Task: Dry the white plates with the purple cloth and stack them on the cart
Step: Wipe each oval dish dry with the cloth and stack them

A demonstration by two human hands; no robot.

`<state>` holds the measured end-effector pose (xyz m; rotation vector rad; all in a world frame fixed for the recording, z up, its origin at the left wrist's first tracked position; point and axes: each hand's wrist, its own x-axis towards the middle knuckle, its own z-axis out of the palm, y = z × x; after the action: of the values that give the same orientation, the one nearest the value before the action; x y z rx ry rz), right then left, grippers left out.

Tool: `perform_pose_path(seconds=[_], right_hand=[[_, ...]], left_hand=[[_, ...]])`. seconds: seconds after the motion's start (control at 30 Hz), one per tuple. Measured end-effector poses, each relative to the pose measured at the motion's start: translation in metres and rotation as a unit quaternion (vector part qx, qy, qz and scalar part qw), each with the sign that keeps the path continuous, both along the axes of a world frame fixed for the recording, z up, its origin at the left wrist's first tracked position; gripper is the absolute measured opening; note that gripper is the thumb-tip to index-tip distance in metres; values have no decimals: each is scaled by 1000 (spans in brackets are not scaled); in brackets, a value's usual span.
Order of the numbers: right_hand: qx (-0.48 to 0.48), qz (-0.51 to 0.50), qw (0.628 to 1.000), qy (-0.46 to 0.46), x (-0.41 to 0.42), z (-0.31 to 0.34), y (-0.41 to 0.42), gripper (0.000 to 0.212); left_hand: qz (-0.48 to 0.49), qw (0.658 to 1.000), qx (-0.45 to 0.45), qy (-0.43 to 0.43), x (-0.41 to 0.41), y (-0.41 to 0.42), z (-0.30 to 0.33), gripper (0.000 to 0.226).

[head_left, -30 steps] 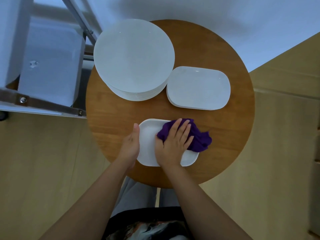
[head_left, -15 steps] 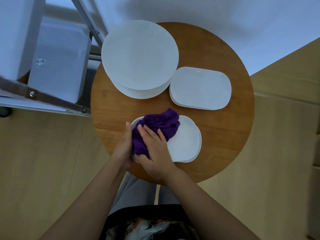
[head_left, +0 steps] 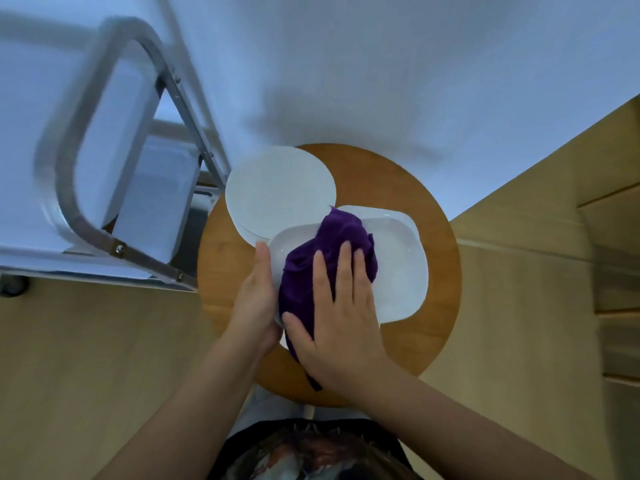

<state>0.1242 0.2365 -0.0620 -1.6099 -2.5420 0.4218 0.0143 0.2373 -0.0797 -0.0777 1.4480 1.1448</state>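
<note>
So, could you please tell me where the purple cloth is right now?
In the head view the purple cloth lies on the white plate at the centre, pressed under the right hand, while the left hand holds the plate's left edge.

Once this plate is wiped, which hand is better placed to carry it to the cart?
Probably the left hand: it grips the plate's left edge, on the cart's side. The right hand presses the purple cloth.
</note>
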Motion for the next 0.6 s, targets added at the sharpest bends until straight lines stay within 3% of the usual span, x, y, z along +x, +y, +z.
perform_pose_path(seconds=[0.1, 0.17, 0.23, 0.47, 0.6], right_hand=[[2, -96, 995, 9, -6, 27, 10, 81], [-57, -86, 994, 43, -5, 38, 17, 85], [-94, -12, 994, 60, -2, 47, 20, 82], [-12, 266, 963, -29, 23, 79, 44, 63], [37, 271, 959, -73, 36, 87, 67, 66]], left_hand=[[30, 998, 33, -36, 12, 1, 25, 52], [41, 997, 43, -40, 15, 2, 37, 53], [34, 998, 49, -30, 18, 1, 47, 51], [17, 997, 68, -30, 38, -3, 73, 49], [20, 994, 108, 2, 45, -2, 83, 44]])
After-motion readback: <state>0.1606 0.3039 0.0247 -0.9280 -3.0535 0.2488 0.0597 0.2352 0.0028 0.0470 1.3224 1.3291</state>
